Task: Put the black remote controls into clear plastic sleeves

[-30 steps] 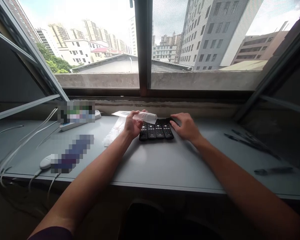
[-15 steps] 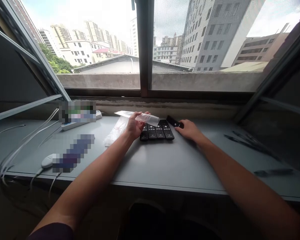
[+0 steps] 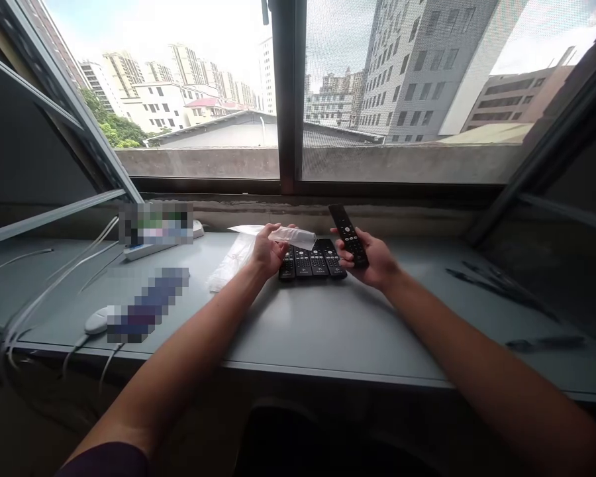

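Observation:
My left hand (image 3: 269, 252) is closed on a thin translucent plastic bag (image 3: 294, 237), held above a row of black remote controls (image 3: 312, 264). Those remotes lie side by side on the grey desk, their far ends partly covered by the bag and my fingers. In my right hand (image 3: 375, 258) is another black remote control (image 3: 347, 233), tilted up with its buttons facing me. It is raised just right of the row. More clear plastic bags (image 3: 231, 262) lie flat on the desk, left of and partly behind my left hand.
At the left are a white power strip (image 3: 193, 230), white cables (image 3: 54, 275), a white round device (image 3: 98, 320) and a blurred-out item (image 3: 149, 308). Black cables (image 3: 501, 288) and a dark pen-like object (image 3: 544, 343) lie at the right. A window frame (image 3: 289, 132) rises behind the desk (image 3: 318, 334).
My right hand has lifted the remote control off to the right of the row and turned it more upright, buttons toward me. My left hand with the bag has hardly moved.

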